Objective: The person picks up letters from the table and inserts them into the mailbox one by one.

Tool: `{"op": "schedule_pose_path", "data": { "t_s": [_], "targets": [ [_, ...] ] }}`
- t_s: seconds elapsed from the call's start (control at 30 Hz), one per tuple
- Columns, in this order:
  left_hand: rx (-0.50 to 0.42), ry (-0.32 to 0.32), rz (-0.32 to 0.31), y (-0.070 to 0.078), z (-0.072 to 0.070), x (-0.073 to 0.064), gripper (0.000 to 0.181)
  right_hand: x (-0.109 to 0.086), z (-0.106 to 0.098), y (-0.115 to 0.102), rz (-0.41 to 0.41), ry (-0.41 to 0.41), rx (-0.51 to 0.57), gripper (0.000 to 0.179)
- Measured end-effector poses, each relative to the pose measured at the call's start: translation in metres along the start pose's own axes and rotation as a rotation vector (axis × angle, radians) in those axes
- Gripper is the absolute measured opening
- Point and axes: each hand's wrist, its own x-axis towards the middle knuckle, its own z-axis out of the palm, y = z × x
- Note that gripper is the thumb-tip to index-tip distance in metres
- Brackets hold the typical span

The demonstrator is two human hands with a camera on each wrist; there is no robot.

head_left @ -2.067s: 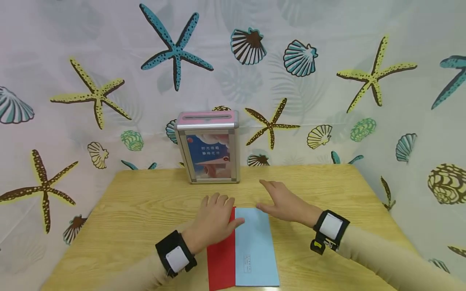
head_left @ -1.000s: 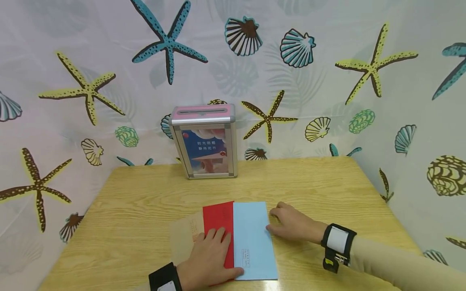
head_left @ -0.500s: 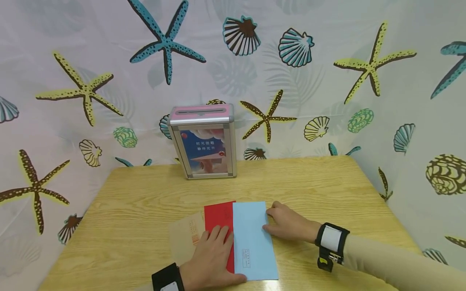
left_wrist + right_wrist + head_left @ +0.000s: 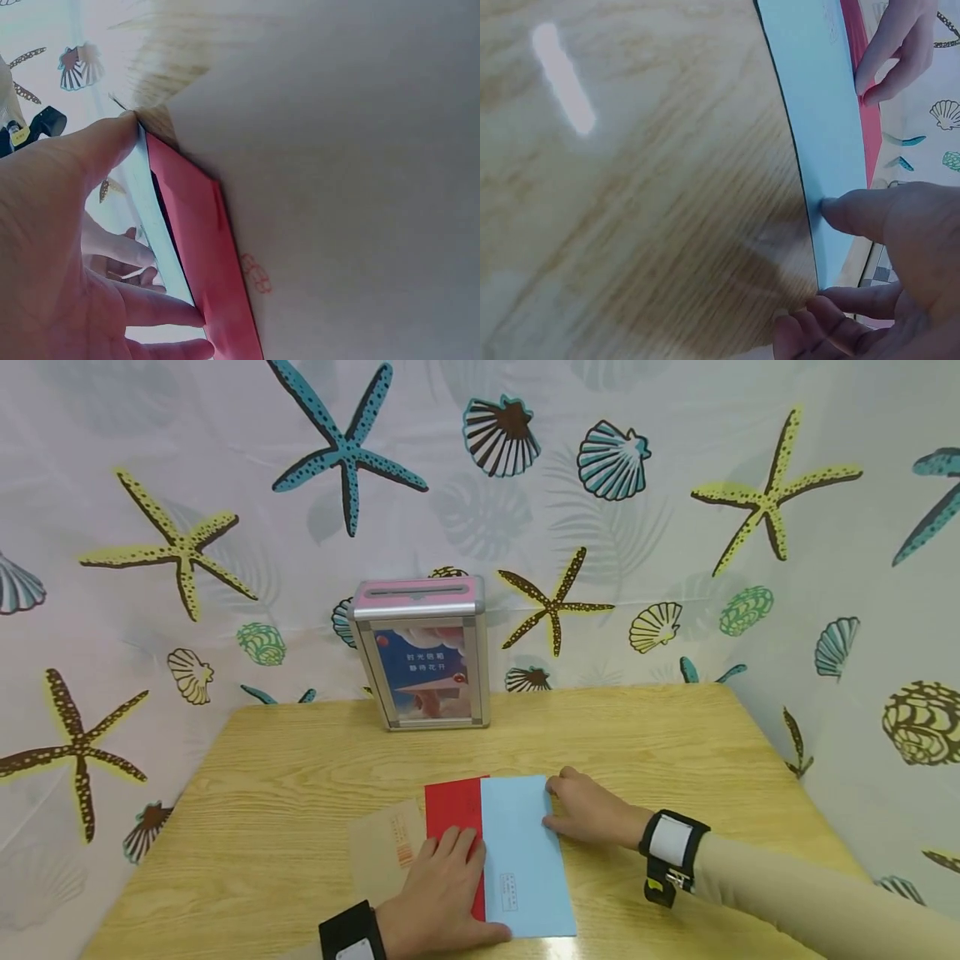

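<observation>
A light-blue envelope (image 4: 525, 860) lies lengthwise at the front middle of the table. Its left side overlaps a red envelope (image 4: 454, 803), and a brown envelope (image 4: 378, 847) with orange print lies further left. Laid over the red envelope, my left hand (image 4: 442, 893) has extended fingers, with its thumb reaching the blue envelope's near end. At the blue envelope's right edge, close to its far corner, is my right hand (image 4: 588, 810). The right wrist view shows that thumb (image 4: 847, 214) on the blue face and the bent fingers (image 4: 855, 300) at the edge.
A silver-framed box (image 4: 423, 652) with a pink slotted top and a picture front stands at the back of the wooden table (image 4: 637, 735). Behind and beside the table hangs a white cloth (image 4: 675, 427) printed with starfish and shells.
My left hand has come toward the near end of the envelopes, uncovering the brown one. The red envelope has shifted right against the blue. My right hand has come to the blue edge.
</observation>
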Motion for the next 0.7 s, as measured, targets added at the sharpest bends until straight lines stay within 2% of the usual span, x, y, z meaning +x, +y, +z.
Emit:
{"op": "schedule_pose_path", "data": {
  "t_s": [0.27, 0.5, 0.6, 0.7],
  "targets": [
    [0.022, 0.021, 0.032, -0.002, 0.001, 0.001, 0.101, 0.014, -0.005, 0.002, 0.030, -0.046, -0.015, 0.068],
    [0.039, 0.014, 0.049, -0.002, -0.002, 0.003, 0.098, 0.023, -0.007, 0.004, 0.110, -0.089, -0.015, 0.077],
    [0.042, 0.014, 0.051, -0.001, -0.004, 0.002, 0.096, 0.025, -0.007, 0.005, 0.112, -0.095, -0.016, 0.076],
    [0.038, 0.011, 0.044, -0.001, -0.005, 0.001, 0.097, 0.027, -0.007, 0.006, 0.108, -0.082, 0.027, 0.065]
  ]
}}
